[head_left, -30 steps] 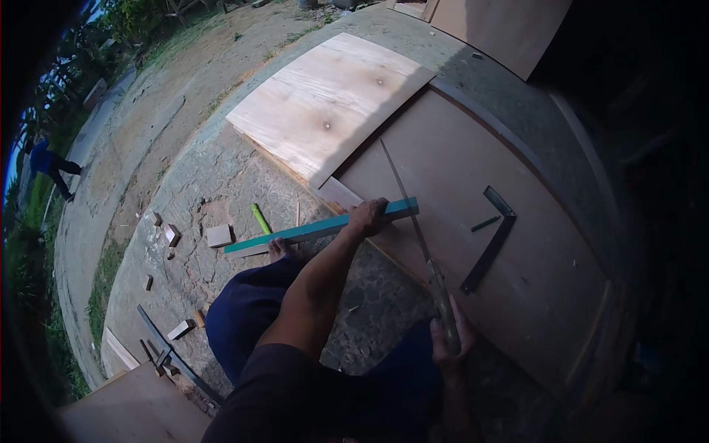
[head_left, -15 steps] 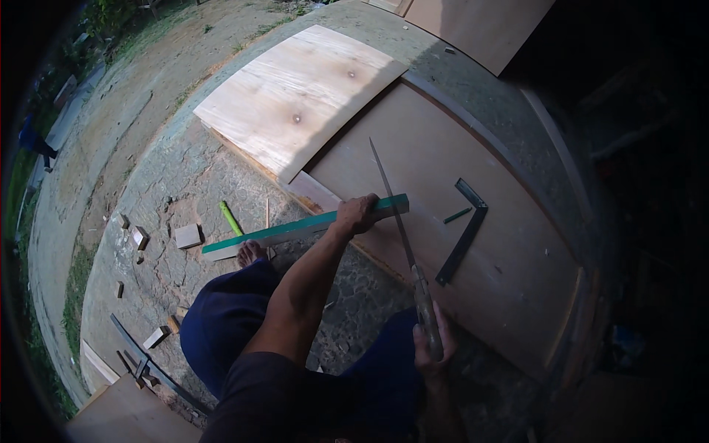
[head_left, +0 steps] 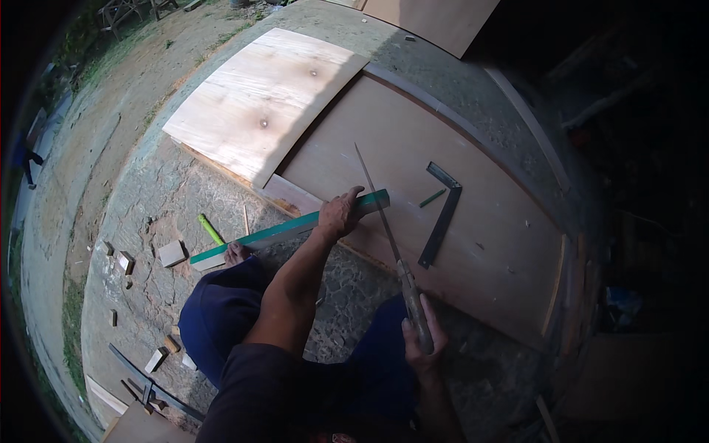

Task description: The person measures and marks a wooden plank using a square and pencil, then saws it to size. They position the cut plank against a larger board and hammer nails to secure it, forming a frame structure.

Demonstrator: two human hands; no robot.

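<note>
My left hand (head_left: 340,215) is wrapped round a long wooden strip (head_left: 284,230) with a green edge, near its far right end. That end reaches over a framed panel (head_left: 377,136), and the other end rests by my foot (head_left: 235,254) on the ground. In my right hand (head_left: 428,344) is the handle of a handsaw (head_left: 410,295). Its narrow blade slants up and left across the strip's end, just right of my left hand; whether its teeth touch the wood I cannot tell. On the panel lie a dark try square (head_left: 445,221) and a short green pencil-like stick (head_left: 433,198).
A pale plywood sheet (head_left: 244,92) covers the panel's far left part. On the rough concrete at left lie several wood offcuts (head_left: 172,254), a bright green slim object (head_left: 210,229) and a bar clamp (head_left: 151,382). A person (head_left: 28,159) is far off at left.
My view has shifted, so the panel, square and ground lie further left in the picture. Both hands keep their grips, and the saw still crosses the strip near its end.
</note>
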